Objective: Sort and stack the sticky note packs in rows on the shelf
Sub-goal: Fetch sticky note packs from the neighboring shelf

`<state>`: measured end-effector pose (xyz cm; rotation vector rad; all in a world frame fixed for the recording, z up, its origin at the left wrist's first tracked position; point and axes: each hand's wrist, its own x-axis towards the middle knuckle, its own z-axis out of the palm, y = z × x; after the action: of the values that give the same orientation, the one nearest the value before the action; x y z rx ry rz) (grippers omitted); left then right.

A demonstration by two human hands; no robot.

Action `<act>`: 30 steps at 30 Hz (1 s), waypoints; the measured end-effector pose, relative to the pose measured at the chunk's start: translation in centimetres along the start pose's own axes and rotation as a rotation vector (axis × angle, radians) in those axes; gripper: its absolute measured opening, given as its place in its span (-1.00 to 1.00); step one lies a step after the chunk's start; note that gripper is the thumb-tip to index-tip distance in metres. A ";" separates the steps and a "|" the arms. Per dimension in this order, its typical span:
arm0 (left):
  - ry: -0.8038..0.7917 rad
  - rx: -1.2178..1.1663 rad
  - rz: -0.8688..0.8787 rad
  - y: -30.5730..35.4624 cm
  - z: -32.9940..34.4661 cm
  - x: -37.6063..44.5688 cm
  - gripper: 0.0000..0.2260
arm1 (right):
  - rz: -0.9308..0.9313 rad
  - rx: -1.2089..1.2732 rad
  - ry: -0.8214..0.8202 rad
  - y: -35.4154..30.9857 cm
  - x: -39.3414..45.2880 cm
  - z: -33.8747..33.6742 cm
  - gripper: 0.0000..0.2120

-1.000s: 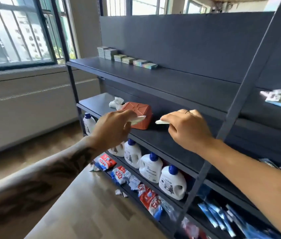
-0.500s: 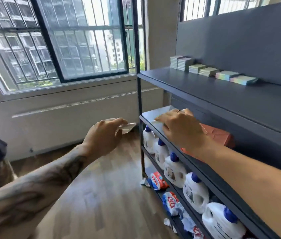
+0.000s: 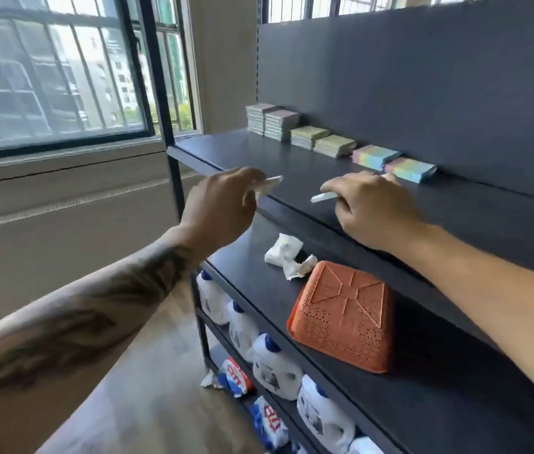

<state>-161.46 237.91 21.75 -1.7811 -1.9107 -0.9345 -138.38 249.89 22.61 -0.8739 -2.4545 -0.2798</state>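
Sticky note packs (image 3: 321,139) sit in a row along the back panel of the top shelf (image 3: 292,165), running from 10 o'clock toward 3 o'clock: two tall grey stacks (image 3: 272,121), two lower green stacks (image 3: 323,141), then two thin pastel rainbow packs (image 3: 393,163), each touching or just beside its neighbour. Left hand (image 3: 223,208) is raised at the shelf's front edge, fingers pinched on a thin pale pack (image 3: 270,183) that sticks out toward 2 o'clock; blurred, colour unclear. Right hand (image 3: 373,208) hovers over the shelf just in front of the rainbow packs, fingers curled around another thin white-edged pack (image 3: 323,197), its edge pointing to 9 o'clock. Both held packs are off the shelf surface as far as can be told. Shelf below, at 6 o'clock: crumpled white paper (image 3: 287,257) just beside an upturned orange perforated basket (image 3: 344,317). Lower tier: white detergent bottles with blue caps (image 3: 275,368) in a row, red-blue pouches (image 3: 238,380) beneath. Barred window (image 3: 56,70) at 10 o'clock, wood floor (image 3: 147,388) below.
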 end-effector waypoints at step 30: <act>-1.046 -0.535 0.817 2.3 18.1 25.7 -0.36 | 0.703 0.007 0.089 10.1 4.5 1.3 -0.88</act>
<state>-159.63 269.02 26.45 -3.4248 -1.0302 -0.1651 -135.46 260.54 24.09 -1.6006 -1.9138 -0.0501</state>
